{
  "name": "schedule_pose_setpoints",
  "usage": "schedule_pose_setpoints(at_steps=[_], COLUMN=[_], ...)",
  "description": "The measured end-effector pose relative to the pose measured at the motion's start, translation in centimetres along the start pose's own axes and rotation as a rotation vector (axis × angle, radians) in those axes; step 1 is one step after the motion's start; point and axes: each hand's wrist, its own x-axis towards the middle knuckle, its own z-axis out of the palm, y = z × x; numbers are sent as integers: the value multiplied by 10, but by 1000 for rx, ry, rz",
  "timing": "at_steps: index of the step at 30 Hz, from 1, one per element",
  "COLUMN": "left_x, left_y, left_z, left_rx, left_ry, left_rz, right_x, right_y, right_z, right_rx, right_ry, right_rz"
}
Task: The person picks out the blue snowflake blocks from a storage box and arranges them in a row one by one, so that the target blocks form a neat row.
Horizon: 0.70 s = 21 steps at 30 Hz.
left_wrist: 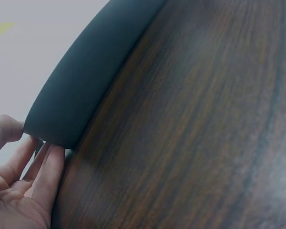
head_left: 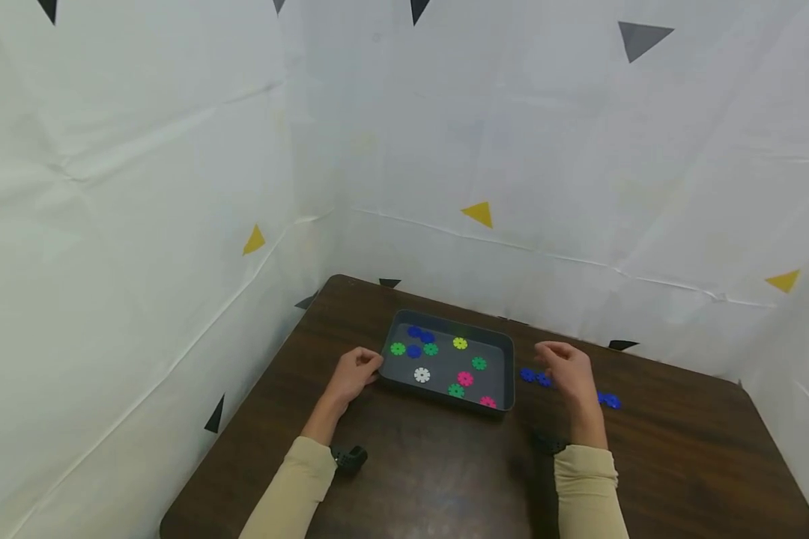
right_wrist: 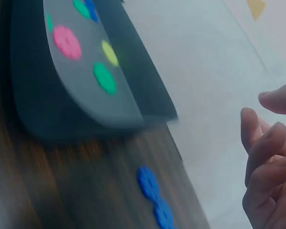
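Note:
A dark grey rectangular tray (head_left: 445,395) holds several flat, notched plastic discs, among them a white disc (head_left: 422,375), a yellow disc (head_left: 460,343) and a pink disc (right_wrist: 66,42). My left hand (head_left: 354,372) is at the tray's front left corner. In the left wrist view its thumb (left_wrist: 5,130) meets the rim while the fingers (left_wrist: 50,174) bear on the lower edge. My right hand (head_left: 569,370) hovers right of the tray, loosely bent, thumb apart from the fingers and nothing between them. Beneath and beside it lie blue discs (head_left: 527,375) in a row, partly hidden by the hand.
The brown wood-grain table (head_left: 674,457) stands in a corner of white sheeting (head_left: 546,150) printed with triangles. More blue discs (head_left: 610,401) lie on the table right of my right wrist. A black wrist camera (head_left: 349,458) is strapped to my left wrist.

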Motion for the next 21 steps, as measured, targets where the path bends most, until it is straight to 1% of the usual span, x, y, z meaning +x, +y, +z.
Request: schedule_pose_setpoints(at_steps=[9, 14, 21], left_x=[-4, -4, -3], left_y=[4, 2, 1], left_z=[3, 3, 1], left_rx=[-22, -20, -6], left_ry=[-5, -20, -8], left_rz=[14, 9, 5], right_x=[6, 7, 2], right_y=[-15, -16, -27], right_z=[56, 85, 132], right_rx=[57, 36, -3], right_ry=[-49, -88, -131], right_rz=[-87, -122, -155])
